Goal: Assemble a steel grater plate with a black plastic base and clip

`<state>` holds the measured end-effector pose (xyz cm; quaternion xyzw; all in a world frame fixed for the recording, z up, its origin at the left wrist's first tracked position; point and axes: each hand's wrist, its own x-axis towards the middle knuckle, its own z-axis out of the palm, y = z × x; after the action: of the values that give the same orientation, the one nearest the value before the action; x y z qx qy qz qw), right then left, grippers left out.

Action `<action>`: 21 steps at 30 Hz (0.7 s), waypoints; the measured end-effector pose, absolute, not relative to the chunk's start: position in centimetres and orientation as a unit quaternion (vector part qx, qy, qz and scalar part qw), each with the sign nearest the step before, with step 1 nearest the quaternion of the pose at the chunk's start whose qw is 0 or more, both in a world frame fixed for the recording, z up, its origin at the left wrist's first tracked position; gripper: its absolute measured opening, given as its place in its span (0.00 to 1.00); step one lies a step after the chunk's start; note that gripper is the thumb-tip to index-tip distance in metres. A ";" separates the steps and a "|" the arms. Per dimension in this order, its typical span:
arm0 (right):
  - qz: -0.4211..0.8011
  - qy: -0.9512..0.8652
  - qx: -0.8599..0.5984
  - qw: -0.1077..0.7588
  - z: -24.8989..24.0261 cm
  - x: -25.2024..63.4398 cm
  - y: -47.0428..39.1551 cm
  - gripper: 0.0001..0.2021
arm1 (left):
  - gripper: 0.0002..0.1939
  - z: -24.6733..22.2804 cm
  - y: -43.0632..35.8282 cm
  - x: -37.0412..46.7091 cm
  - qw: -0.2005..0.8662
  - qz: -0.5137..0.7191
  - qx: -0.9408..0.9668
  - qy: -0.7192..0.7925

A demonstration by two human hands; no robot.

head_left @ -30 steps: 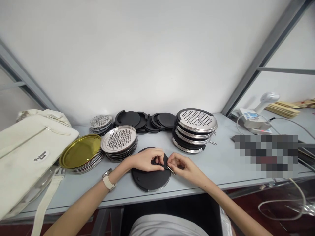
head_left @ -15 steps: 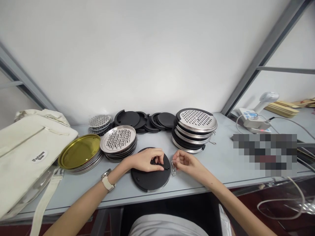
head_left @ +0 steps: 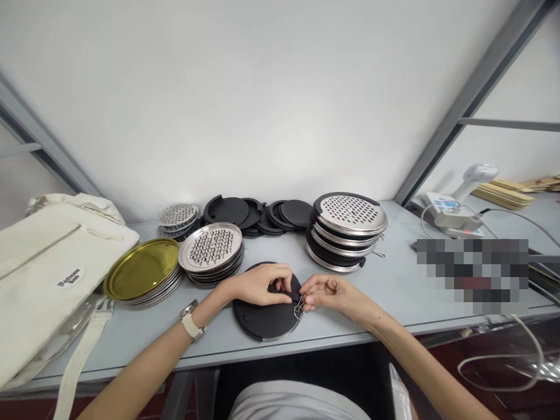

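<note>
A round black disc (head_left: 266,321) with a thin metal edge lies on the table near its front edge. My left hand (head_left: 266,284) rests on top of it, fingers curled on a small black part at the disc's upper right; how firmly they grip it is hidden. My right hand (head_left: 326,293) pinches a small bent metal wire clip (head_left: 299,307) at the disc's right edge. The clip overlaps the disc beside the small black part.
Behind stand a stack of perforated plates (head_left: 350,213), grater discs (head_left: 212,248), gold plates (head_left: 142,268) and black discs (head_left: 297,214). A cream bag (head_left: 39,262) lies left. A white scanner on a stand (head_left: 475,175) is at right.
My right hand has moved slightly left, bringing the wire clip from beside the disc onto its right edge. My left hand and the disc have stayed in place.
</note>
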<state>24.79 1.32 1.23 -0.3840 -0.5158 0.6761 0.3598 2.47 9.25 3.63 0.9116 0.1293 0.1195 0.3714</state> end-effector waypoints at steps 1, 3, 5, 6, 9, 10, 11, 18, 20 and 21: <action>0.677 -0.517 -0.386 0.354 1.2 24.9 1.3 0.16 | 0.08 3.6 9.2 2.5 0.372 0.119 0.911 0.130; 0.682 -0.518 -0.386 0.343 1.2 25.0 1.4 0.17 | 0.08 3.7 9.2 2.5 0.372 0.117 0.911 0.134; 0.684 -0.522 -0.384 0.335 1.1 25.1 1.5 0.17 | 0.08 3.7 9.2 2.5 0.373 0.116 0.911 0.136; 0.682 -0.525 -0.384 0.334 1.0 25.2 1.5 0.17 | 0.08 3.7 9.2 2.5 0.374 0.115 0.910 0.135; 0.667 -0.535 -0.389 0.343 0.6 25.3 1.7 0.15 | 0.08 3.8 9.2 2.5 0.377 0.117 0.909 0.131; 0.661 -0.538 -0.392 0.346 0.5 25.4 1.8 0.14 | 0.08 3.8 9.2 2.5 0.377 0.118 0.909 0.131; 0.656 -0.543 -0.394 0.347 0.4 25.4 1.9 0.14 | 0.07 3.8 9.2 2.5 0.376 0.118 0.909 0.132; 0.599 -0.586 -0.412 0.358 0.5 25.4 1.8 0.13 | 0.07 3.8 9.2 2.5 0.378 0.117 0.908 0.139; 0.591 -0.590 -0.415 0.360 0.5 25.4 1.7 0.13 | 0.07 3.7 9.2 2.5 0.380 0.118 0.907 0.137; 0.588 -0.592 -0.416 0.360 0.4 25.3 1.7 0.12 | 0.07 3.7 9.2 2.5 0.380 0.118 0.907 0.136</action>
<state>25.34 1.74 0.43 -0.4163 -0.5924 0.5881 0.3605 2.49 9.21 3.73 0.9071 0.1359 0.1180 0.3804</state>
